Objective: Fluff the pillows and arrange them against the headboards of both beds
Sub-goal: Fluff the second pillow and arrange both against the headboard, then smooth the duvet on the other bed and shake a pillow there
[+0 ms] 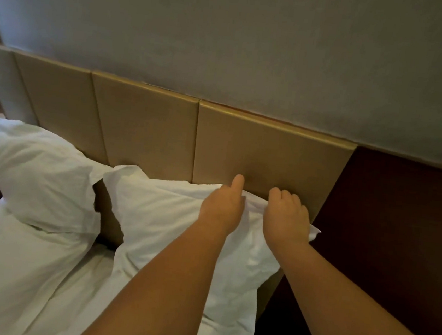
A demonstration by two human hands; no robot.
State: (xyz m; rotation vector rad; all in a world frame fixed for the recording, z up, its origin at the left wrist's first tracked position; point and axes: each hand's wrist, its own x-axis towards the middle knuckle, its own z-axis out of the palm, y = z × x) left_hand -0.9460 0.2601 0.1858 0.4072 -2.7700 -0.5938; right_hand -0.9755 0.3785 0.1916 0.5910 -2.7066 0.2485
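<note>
Just two pillows (41, 175) (165, 216), two hands (222, 208) (286, 220).

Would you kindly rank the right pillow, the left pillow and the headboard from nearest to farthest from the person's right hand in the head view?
1. The right pillow: gripped at its top edge by the right hand.
2. The headboard: just behind the hand.
3. The left pillow: far left, beyond the gap.

On my feed the bed (85, 284), white-sheeted, carries two white pillows side by side: the left pillow (42, 173) and the right pillow (160, 215) both stand against the tan headboard (142, 126) (padded panels).
</note>
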